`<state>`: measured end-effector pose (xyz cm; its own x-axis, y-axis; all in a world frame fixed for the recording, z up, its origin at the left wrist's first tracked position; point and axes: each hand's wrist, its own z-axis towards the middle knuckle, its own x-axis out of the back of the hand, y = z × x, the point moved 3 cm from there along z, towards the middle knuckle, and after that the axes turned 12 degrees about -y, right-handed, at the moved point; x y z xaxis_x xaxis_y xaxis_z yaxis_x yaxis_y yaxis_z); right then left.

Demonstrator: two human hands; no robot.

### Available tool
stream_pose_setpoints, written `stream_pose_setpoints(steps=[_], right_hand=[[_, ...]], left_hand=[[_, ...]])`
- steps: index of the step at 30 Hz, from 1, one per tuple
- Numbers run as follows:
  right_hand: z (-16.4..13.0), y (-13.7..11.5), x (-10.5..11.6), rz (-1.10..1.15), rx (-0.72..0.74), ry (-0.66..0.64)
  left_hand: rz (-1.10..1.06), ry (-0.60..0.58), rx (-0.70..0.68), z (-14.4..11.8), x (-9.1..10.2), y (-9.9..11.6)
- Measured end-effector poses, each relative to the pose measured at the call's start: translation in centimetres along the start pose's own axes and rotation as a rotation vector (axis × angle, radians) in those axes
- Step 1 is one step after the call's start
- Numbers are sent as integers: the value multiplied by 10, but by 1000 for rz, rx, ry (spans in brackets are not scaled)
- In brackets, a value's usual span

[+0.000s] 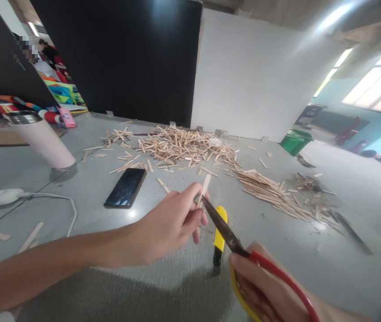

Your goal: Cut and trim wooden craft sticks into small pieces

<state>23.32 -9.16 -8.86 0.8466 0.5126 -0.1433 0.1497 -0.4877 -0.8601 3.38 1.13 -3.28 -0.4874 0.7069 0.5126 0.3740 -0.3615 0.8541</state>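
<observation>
My left hand (177, 219) pinches a wooden craft stick (205, 184), which points up and away from me. In my right hand (264, 277) is a pair of scissors (223, 228) with red and yellow handles. The scissor tips meet the stick close to my left fingers; whether the blades have cut into it I cannot tell. Just beyond the blades a yellow utility knife (220, 232) with a black end lies on the grey table (163, 286).
A large heap of craft sticks (183, 145) lies at the back, with a flatter stack (270, 190) to its right. On the left are a phone (125, 188), a pink bottle (44, 141) and a white cable (73, 210). Black and white panels (253, 71) stand behind.
</observation>
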Motion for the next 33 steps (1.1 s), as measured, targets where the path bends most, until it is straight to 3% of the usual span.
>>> stream_pose_setpoints(steps=[8,14,18,23,26,30,33], right_hand=[[3,3,13,20,-11,-39],[-2,-9,10,-174,34,-4],[-3,-9,4,-201,-4,43],[-2,3,-4,-144,-29,137],[-2,7,-8,-91,-39,147],[-2,6,-10,-85,11,78],[0,8,-8,-88,-2,108]], left_hand=[[-4,-27,-25,7,6,-10],[-458,-273,-94,16,25,-12],[-495,-147,-63,23,33,-17],[-322,24,-109,21,23,-15],[-332,114,-123,18,18,-13],[-388,148,-106,16,15,-11],[-414,143,-95,16,15,-10]])
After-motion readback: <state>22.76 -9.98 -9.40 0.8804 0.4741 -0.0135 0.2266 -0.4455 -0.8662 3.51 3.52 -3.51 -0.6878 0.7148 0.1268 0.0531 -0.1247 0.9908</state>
